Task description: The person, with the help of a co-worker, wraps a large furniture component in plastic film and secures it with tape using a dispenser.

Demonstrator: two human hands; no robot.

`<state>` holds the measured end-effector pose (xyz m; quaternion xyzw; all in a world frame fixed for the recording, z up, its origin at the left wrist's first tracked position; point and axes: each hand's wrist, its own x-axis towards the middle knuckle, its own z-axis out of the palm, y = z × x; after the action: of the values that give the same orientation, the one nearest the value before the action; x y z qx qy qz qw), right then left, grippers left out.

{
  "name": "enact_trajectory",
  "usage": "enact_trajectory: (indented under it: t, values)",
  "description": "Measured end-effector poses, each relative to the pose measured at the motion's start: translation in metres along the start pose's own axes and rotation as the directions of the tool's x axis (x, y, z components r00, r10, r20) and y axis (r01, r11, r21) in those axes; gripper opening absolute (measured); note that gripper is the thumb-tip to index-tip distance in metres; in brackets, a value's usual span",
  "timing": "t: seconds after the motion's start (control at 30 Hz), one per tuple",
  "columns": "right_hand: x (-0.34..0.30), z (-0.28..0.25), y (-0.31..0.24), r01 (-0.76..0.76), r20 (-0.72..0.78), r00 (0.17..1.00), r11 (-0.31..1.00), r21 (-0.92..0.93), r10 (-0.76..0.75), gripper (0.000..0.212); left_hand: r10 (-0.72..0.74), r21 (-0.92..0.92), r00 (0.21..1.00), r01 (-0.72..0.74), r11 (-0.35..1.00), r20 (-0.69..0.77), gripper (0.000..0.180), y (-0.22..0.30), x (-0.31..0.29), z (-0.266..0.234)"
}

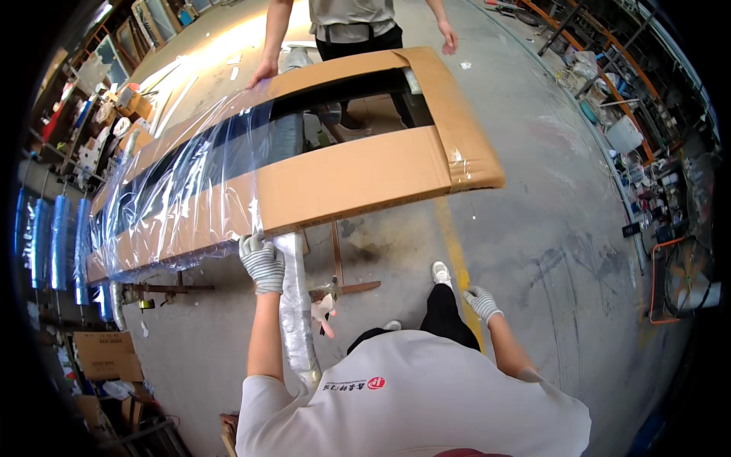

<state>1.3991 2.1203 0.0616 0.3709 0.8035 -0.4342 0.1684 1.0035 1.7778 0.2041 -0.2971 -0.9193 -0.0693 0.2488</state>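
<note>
A long panel, framed in brown cardboard [358, 179] around a dark, see-through middle, lies on a stand before me. Clear plastic film [183, 206] wraps its left half, and the right half is bare of film. My left hand [261, 261], in a striped grey-and-white glove, is closed at the panel's near edge where the film ends. Its fingers seem to pinch the film; the edge partly hides their grip. My right hand [482, 303], gloved alike, hangs by my right side with nothing in it, its fingers loosely bent and apart.
Across the panel stands another person, one hand [263, 71] on its far edge. A film-wrapped support bar [293, 312] runs from the panel toward me. Blue rolls [61, 242] and cluttered shelves line the left. At right are a fan [685, 280] and crowded racks.
</note>
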Motion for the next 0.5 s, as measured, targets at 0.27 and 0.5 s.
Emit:
enact_trajectory:
  t: [0.27, 0.5]
  values:
    - [0.189, -0.174, -0.05, -0.209, 0.212, 0.977, 0.116, 0.971, -0.01, 0.056, -0.95, -0.013, 0.261, 0.964, 0.267, -0.172, 0.036, 0.003, -0.036, 0.026]
    - [0.269, -0.195, -0.085, -0.427, 0.416, 0.8, 0.077, 0.901, -0.433, 0.064, -0.952, 0.012, 0.274, 0.961, 0.278, 0.138, 0.016, 0.027, -0.043, 0.054]
